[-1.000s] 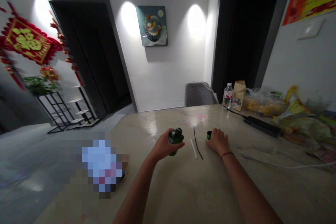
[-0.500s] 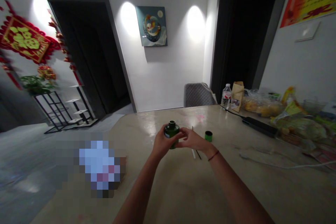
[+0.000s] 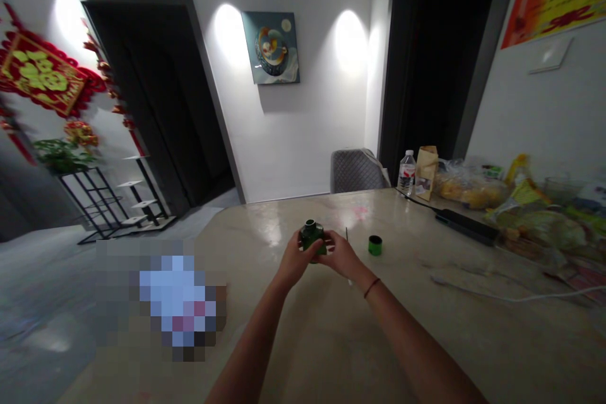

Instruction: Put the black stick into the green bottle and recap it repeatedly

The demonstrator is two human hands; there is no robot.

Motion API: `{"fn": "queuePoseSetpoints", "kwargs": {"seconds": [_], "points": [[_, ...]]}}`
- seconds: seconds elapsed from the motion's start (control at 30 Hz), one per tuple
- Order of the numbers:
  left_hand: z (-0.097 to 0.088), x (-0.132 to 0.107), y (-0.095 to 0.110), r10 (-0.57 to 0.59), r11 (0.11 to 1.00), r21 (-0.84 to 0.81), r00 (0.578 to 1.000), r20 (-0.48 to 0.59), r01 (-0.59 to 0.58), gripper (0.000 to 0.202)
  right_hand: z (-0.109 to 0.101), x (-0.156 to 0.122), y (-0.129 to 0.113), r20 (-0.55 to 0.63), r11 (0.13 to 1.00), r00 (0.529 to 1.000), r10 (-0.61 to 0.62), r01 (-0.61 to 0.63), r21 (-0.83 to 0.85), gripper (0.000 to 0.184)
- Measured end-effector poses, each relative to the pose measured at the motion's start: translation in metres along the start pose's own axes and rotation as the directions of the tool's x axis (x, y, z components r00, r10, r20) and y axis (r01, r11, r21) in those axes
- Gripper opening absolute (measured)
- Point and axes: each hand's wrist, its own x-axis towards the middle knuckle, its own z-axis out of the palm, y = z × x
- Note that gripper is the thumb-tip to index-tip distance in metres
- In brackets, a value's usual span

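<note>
A small dark green glass bottle [image 3: 311,237] with an uncapped neck is held above the table between both hands, tilted slightly. My left hand [image 3: 295,261] is closed round its left side, with the thumb across the front. On the right side, my right hand [image 3: 341,256] grips the bottle with bent fingers. A green cap [image 3: 375,245] stands on the table to the right, its dark open side up. Behind my right hand lies a thin dark stick [image 3: 347,235], mostly hidden.
Along the right of the table [image 3: 303,341] are a water bottle [image 3: 406,173], a paper bag [image 3: 427,172], plastic bags of food [image 3: 466,190], a black power strip [image 3: 466,226] and a white cable [image 3: 511,298]. A grey chair [image 3: 357,170] stands behind. Something pixelated [image 3: 177,297] is at the left.
My right hand has shifted further round the bottle's right side, and the bottle has turned slightly. The sticks are now more covered by my right hand. The cap stays put.
</note>
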Motion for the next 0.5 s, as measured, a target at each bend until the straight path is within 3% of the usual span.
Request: {"fn": "queuePoseSetpoints", "kwargs": {"seconds": [0.13, 0.23, 0.33, 0.5], "points": [[0.002, 0.003, -0.019, -0.08, 0.996, -0.048, 0.997, -0.019, 0.079, 0.061, 0.009, -0.005, 0.012, -0.095, 0.993, 0.995, 0.032, -0.042, -0.108, 0.053], [0.004, 0.002, -0.036, -0.101, 0.988, -0.117, 0.994, 0.039, 0.105, 0.063, 0.013, -0.01, 0.02, -0.138, 0.979, 0.99, 0.033, -0.06, -0.195, 0.052], [0.004, 0.001, -0.048, -0.078, 0.987, -0.136, 0.994, 0.081, 0.088, 0.062, 0.013, -0.013, 0.026, -0.111, 0.973, 0.992, 0.054, -0.078, -0.219, 0.05], [0.003, -0.001, -0.052, -0.04, 0.999, -0.031, 0.994, 0.1, 0.043, 0.061, 0.005, -0.012, 0.03, 0.014, 0.981, 0.993, 0.118, -0.114, -0.157, 0.051]]}}
